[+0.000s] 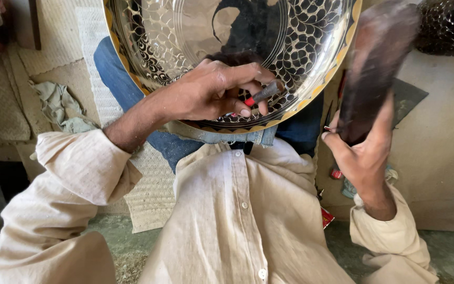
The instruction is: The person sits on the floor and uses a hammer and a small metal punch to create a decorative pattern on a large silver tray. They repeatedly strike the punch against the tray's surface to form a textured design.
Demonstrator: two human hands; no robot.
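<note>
Two hands worked the engraved brass tray propped on the lap: the left hand pinched a red-tipped chisel against its near rim, the right hand gripped a dark mallet (blurred), so chasing seemed underway, demanding a square strike.

left hand pinching chisel, engraved tray

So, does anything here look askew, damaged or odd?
Nothing looks damaged. The engraved metal plate rests tilted on the lap, the left hand holds a small chisel on it, and the right hand grips a motion-blurred dark mallet.
</note>
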